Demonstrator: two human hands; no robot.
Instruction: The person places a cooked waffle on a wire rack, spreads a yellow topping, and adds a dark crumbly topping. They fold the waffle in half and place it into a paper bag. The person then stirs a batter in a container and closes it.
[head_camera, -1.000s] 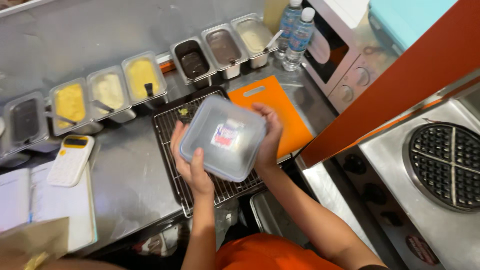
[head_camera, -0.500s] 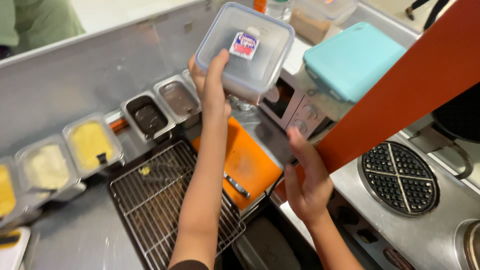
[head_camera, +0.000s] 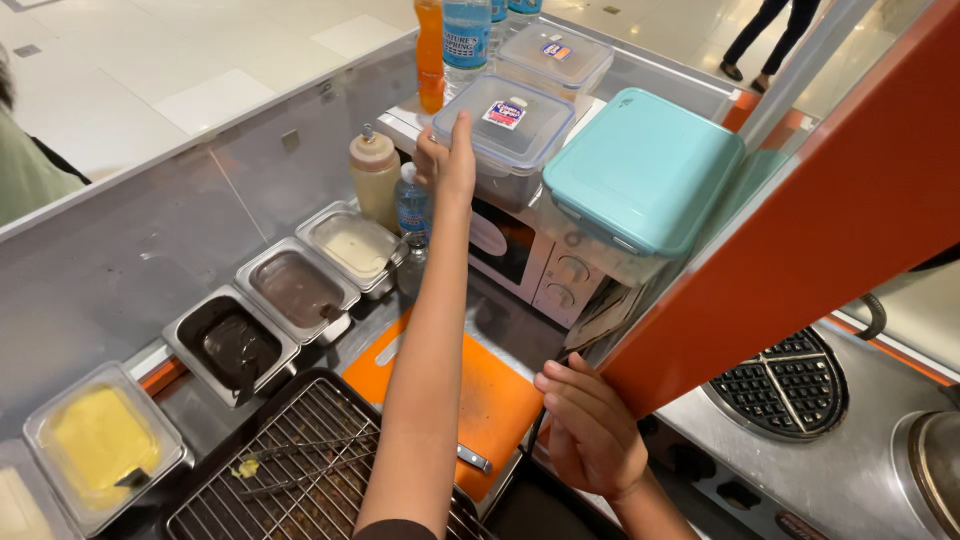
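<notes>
Clear lidded box (head_camera: 505, 130), left hand (head_camera: 447, 160) touching

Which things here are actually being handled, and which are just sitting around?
Being handled:
left hand
clear lidded box
right hand on the orange panel

Sitting around:
teal box
sauce pans
wire rack
orange board
waffle iron

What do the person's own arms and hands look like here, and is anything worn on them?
Both arms are bare along their whole visible length: no sleeves, gloves, watch or bracelets show. The left hand and right hand carry no rings that can be seen. Only a dark edge of clothing shows at the bottom of the picture, by the left upper arm.
</notes>
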